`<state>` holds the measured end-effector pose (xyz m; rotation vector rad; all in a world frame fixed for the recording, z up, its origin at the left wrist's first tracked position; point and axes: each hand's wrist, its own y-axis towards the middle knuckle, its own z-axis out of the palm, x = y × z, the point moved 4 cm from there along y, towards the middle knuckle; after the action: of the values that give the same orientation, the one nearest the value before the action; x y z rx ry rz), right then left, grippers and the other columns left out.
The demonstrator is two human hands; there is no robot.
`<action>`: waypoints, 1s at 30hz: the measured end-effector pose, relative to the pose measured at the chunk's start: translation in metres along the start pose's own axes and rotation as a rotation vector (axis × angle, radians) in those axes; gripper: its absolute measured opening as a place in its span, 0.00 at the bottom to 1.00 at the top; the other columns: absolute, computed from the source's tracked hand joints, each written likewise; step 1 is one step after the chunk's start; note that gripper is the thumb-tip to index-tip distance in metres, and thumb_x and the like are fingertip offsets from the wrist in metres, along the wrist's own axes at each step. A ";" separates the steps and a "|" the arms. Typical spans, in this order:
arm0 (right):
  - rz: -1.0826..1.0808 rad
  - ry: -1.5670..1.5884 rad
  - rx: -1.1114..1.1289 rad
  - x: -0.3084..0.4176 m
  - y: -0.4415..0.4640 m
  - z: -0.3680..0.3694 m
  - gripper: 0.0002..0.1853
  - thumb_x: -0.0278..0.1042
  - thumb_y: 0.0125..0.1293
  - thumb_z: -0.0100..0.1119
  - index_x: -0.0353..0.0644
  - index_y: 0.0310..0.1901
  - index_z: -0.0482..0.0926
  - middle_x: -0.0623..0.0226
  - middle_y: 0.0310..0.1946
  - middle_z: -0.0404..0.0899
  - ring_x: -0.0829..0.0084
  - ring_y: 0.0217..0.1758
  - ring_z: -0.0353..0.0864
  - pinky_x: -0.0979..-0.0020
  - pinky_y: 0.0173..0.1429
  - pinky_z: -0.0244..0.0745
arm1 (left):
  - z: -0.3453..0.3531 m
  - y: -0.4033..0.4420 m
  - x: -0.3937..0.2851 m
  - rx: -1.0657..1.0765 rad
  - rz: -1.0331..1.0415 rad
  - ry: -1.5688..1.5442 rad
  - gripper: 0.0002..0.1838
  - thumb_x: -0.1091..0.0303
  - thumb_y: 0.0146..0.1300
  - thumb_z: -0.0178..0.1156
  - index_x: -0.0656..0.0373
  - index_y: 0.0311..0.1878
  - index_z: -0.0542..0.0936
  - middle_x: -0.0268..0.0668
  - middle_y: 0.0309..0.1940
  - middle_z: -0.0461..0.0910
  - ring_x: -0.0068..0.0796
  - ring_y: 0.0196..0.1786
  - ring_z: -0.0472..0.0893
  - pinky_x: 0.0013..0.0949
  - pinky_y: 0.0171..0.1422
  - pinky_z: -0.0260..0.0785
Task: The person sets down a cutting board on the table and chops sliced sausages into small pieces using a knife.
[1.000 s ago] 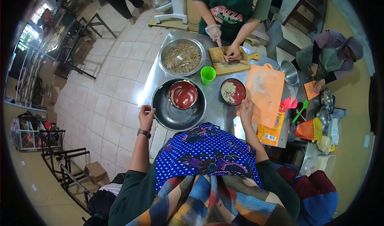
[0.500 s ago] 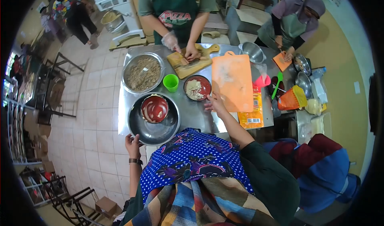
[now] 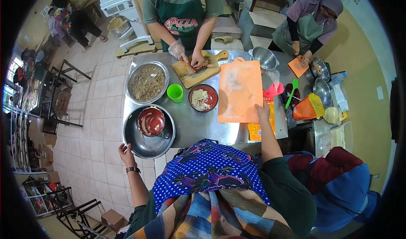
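My left hand [image 3: 126, 152] is at the near-left rim of a large metal bowl [image 3: 158, 148], its fingers bent at the edge. Inside that bowl sits a smeared red bowl [image 3: 151, 121]. My right hand [image 3: 263, 111] grips the lower right edge of an orange cutting board [image 3: 240, 89]. Left of the board stands a small red bowl [image 3: 212, 96] holding pale crumbly bits. A green cup [image 3: 175, 93] is beside it. Behind the large bowl, a metal bowl [image 3: 129, 87] holds a brown crumbly mixture.
Across the table [image 3: 192, 133], a co-worker with a gloved hand [image 3: 177, 50] cuts something on a wooden board [image 3: 202, 76]. Another person [image 3: 313, 21] works at an orange board [image 3: 298, 67]. A yellow-orange packet [image 3: 255, 131], a green spatula [image 3: 292, 93] and metal bowls lie right.
My right hand has moved right, from beside the small red bowl to the orange board's edge. The board has shifted slightly left and nearer. My left hand stays by the large bowl's rim.
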<state>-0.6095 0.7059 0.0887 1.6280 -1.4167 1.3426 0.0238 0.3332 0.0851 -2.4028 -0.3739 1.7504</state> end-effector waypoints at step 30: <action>-0.578 -0.579 0.458 0.128 -0.036 -0.018 0.12 0.32 0.51 0.60 0.39 0.37 0.83 0.58 0.31 0.83 0.59 0.34 0.82 0.64 0.41 0.77 | 0.220 -0.232 -0.033 0.893 0.100 -0.113 0.14 0.68 0.69 0.63 0.67 0.51 0.80 0.32 0.40 0.85 0.17 0.41 0.80 0.25 0.44 0.75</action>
<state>-0.5905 0.6856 0.2201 2.6300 -0.8048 0.9188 -0.2209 0.5396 0.1078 -1.6941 0.4453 1.5986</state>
